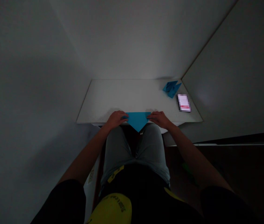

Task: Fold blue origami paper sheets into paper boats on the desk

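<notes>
Blue paper [138, 120] held by both ends

The sheet lies at the near edge of the bench [122, 96], its point overhanging towards the lap. It should be light, thin and quick to crease, best taken lightly at the two upper corners. The left hand [117, 119] has its grip on one corner, the right hand [159, 119] on the other. Farther right sit a folded blue paper shape [172, 89] and, just beside it, a lit phone [184, 103].
</notes>
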{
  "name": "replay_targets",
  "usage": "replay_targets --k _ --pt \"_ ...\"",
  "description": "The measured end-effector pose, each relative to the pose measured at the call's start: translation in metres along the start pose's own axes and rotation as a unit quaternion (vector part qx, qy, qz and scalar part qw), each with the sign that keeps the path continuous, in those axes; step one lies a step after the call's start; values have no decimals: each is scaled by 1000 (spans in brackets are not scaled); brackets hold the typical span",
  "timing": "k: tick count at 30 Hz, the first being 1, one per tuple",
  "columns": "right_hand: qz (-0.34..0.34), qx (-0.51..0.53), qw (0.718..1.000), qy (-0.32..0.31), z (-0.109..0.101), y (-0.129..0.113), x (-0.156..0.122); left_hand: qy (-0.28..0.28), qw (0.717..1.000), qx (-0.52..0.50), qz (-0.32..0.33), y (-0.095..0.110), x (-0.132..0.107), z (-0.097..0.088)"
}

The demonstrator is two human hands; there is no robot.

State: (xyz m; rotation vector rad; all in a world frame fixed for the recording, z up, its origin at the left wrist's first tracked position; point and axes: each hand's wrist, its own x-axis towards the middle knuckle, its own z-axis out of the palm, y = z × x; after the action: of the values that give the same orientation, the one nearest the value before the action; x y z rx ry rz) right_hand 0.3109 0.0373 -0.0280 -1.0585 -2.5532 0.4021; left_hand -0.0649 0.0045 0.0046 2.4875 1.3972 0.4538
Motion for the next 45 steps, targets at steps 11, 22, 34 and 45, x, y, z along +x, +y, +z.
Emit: replay_targets --k 11,22,34,45 --pt "50 56 996 40 13 29 30 7 992 21 -127 -10 20 2" --pt "24 151 988 35 5 15 28 46 985 -104 -131 -6 13 6" --pt "-19 40 989 140 35 -8 -26 118 993 22 4 11 -31 35" --pt "51 76 981 173 41 -20 -19 169 984 -39 -29 21 -35 42"
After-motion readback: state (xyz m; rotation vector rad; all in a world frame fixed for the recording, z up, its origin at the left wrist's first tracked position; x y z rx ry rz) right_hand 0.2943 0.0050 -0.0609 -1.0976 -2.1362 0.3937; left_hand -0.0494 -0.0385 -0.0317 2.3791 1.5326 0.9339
